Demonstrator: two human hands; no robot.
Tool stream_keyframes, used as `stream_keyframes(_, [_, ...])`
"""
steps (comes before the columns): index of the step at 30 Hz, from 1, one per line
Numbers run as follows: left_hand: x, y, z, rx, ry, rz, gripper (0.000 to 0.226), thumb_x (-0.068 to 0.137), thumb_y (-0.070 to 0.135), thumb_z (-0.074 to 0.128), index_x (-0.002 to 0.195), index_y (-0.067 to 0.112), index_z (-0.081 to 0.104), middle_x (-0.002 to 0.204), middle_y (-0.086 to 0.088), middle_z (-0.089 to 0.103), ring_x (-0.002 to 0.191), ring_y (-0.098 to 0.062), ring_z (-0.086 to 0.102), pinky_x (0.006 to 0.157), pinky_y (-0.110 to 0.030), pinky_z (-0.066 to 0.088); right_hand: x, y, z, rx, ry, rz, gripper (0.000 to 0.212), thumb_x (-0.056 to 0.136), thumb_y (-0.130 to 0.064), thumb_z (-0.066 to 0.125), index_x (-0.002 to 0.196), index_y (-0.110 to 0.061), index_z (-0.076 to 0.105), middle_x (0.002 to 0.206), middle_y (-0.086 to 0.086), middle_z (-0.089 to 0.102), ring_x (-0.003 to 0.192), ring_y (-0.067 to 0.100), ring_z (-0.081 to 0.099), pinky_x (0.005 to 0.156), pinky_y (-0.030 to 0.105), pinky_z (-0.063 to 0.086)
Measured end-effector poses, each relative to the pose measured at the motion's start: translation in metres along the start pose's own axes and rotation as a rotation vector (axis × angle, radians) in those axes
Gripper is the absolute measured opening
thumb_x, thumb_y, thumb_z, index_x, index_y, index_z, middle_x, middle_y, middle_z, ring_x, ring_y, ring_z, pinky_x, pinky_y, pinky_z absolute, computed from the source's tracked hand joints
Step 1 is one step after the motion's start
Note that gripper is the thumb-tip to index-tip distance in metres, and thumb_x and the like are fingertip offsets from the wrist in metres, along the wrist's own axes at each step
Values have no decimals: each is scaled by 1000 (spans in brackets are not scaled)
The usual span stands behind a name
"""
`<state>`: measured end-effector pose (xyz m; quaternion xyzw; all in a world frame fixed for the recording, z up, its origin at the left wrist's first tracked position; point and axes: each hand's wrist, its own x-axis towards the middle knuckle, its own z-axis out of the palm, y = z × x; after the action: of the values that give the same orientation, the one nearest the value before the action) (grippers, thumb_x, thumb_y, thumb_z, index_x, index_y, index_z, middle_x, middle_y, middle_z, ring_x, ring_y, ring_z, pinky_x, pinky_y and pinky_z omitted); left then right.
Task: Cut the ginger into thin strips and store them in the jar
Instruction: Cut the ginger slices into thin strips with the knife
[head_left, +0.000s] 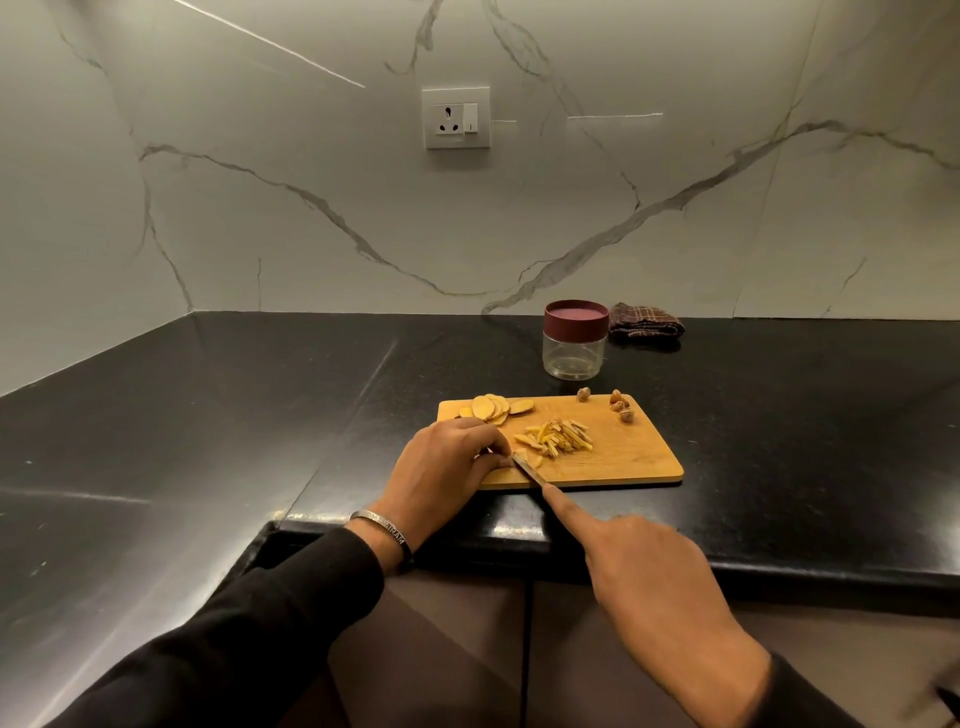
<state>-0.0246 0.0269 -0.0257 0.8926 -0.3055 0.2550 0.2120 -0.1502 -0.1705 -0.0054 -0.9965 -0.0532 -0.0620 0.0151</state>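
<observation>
A wooden cutting board (634, 457) lies on the black counter. Ginger slices (491, 407) are fanned at its far left, and a pile of thin ginger strips (558, 440) sits mid-board. My left hand (441, 470) pins a small ginger piece (521, 457) against the board with its fingertips. My right hand (644, 571) grips a knife (529, 469), index finger stretched along the spine, blade resting on that piece. Behind the board stands a clear jar (574, 353), empty as far as I can see, with its maroon lid (575, 316) on.
Several brown ginger trimmings (621, 407) lie at the board's far right corner. A folded checked cloth (645, 322) rests by the wall next to the jar. A wall socket (456, 118) is above. The counter's front edge (675, 545) runs just below the board.
</observation>
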Motion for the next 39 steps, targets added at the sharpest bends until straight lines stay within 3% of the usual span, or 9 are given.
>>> stream_keyframes(6, [2, -2, 2, 53, -104, 50, 25, 97, 28, 60, 119, 32, 72, 119, 6, 61, 106, -11, 56, 85, -27, 52, -1, -1, -1, -25, -1, -5, 72, 107, -16, 30, 154, -47, -15, 87, 1, 42, 73, 22, 39, 51, 32, 22])
stream_keyframes(11, [4, -3, 3, 84, -151, 64, 35, 100, 27, 55, 134, 32, 61, 125, 3, 56, 112, -12, 51, 91, -27, 49, 0, 1, 4, 7, 27, -13, 71, 107, -20, 31, 153, -48, -15, 88, 0, 45, 74, 21, 40, 64, 33, 31])
stream_keyframes(19, [1, -1, 1, -6, -34, 14, 7, 92, 25, 69, 98, 22, 72, 105, 8, 67, 91, -9, 62, 79, -32, 55, -2, 5, 2, 244, 90, -9, 60, 107, -35, 29, 156, -47, -4, 73, -8, 42, 59, 10, 38, 46, 26, 24])
stream_keyframes(27, [0, -1, 0, -36, -3, 25, 9, 92, 22, 71, 97, 21, 77, 103, 8, 72, 92, -7, 66, 82, -26, 57, 8, -5, 0, 415, 90, -58, 58, 107, -35, 34, 157, -46, 6, 62, -8, 46, 56, 9, 46, 49, 23, 33])
stream_keyframes(34, [1, 1, -2, -28, 2, 24, 10, 92, 20, 70, 98, 21, 77, 102, 7, 73, 91, -5, 66, 81, -16, 52, 14, -11, 5, 447, 91, -83, 56, 107, -37, 34, 157, -45, 10, 66, -6, 50, 58, 9, 49, 48, 23, 30])
stream_keyframes(39, [0, 1, -2, -31, -4, 24, 10, 92, 20, 69, 98, 22, 77, 101, 7, 73, 90, -6, 67, 80, -20, 54, 19, -12, 6, 411, 87, -99, 57, 106, -36, 35, 157, -44, 9, 68, -5, 51, 60, 10, 49, 49, 23, 29])
